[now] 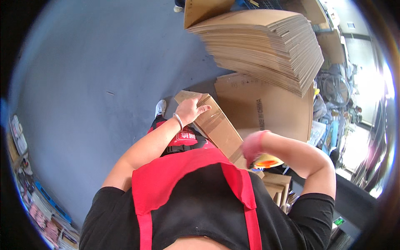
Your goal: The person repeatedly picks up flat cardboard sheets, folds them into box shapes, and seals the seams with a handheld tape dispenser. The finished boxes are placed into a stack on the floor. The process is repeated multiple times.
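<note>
A long, narrow cardboard box lies slantwise in front of me, with a strip of brown tape across its top. My bare left hand grips its far end, the thumb over the top and the fingers at the edge. At the near end, my right hand wears a pinkish-red glove and is smeared by motion. It is closed on a tape dispenser with a yellow and orange roll, held against or just above the box; the exact contact cannot be made out.
A tall stack of flat cardboard sheets leans at the far right, above a large upright cardboard panel. A wooden stool stands by my right elbow. A fan and cluttered shelves line the right side. Grey floor extends left.
</note>
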### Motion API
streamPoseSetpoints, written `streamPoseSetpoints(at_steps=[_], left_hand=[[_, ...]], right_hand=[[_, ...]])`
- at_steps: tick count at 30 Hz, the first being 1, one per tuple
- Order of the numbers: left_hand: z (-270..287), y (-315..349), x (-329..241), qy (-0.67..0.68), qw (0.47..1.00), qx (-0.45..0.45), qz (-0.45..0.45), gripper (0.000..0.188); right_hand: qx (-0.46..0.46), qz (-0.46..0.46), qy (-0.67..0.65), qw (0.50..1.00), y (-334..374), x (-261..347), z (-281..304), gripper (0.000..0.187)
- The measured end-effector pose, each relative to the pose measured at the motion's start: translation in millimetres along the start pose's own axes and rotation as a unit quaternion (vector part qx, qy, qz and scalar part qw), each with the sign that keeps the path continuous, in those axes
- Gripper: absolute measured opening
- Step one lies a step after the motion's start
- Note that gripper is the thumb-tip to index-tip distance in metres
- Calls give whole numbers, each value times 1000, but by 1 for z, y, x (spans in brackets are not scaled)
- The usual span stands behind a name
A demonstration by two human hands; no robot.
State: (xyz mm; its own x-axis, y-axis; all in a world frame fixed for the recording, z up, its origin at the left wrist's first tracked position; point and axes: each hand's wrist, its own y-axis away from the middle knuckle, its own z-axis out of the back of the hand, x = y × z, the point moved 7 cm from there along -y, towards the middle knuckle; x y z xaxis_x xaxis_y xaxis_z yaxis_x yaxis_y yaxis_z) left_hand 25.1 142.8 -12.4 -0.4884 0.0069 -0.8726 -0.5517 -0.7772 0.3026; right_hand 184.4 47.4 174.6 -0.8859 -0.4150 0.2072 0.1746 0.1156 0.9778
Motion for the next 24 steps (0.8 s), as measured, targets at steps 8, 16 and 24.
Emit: streamPoseSetpoints(at_steps=[8,16,24], left_hand=[[-17,-7,-30,-49,966,224,-123,144],[-138,83,-128,236,873,422,-59,109],[-246,190,-219,-88,846,450,-272,76]], right_hand=[[-634,33,-623,456,51,-124,-90,58],[-658,14,-719,-222,-118,-100,-290,54],[-591,32,-610,-527,-192,37,-420,59]])
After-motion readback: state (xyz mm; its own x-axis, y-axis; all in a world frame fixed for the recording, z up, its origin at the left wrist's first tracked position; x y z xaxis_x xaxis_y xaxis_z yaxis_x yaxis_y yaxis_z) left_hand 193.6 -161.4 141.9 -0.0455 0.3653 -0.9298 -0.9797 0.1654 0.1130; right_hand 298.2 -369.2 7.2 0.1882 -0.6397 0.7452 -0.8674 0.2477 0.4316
